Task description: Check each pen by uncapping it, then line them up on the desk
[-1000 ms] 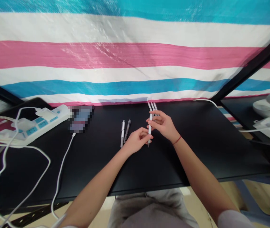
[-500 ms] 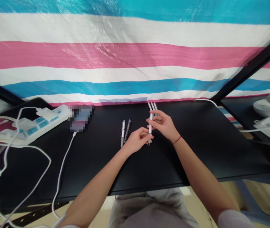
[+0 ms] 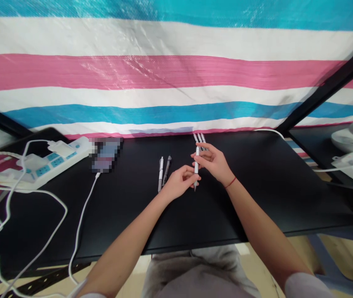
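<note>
White pen (image 3: 196, 167) | left grip (image 3: 196, 178), right grip (image 3: 197, 152) pinch it | well inside tabletop's (image 3: 275, 182) near edge

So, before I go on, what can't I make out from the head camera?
All in the head view:
- Near ends of the row of white pens: hidden behind the right hand.
- Parts of the held pen's barrel: covered by fingers of the right hand and left hand.
- Phone screen: pixelated.
- White appliance: cut off by the right edge.
</note>
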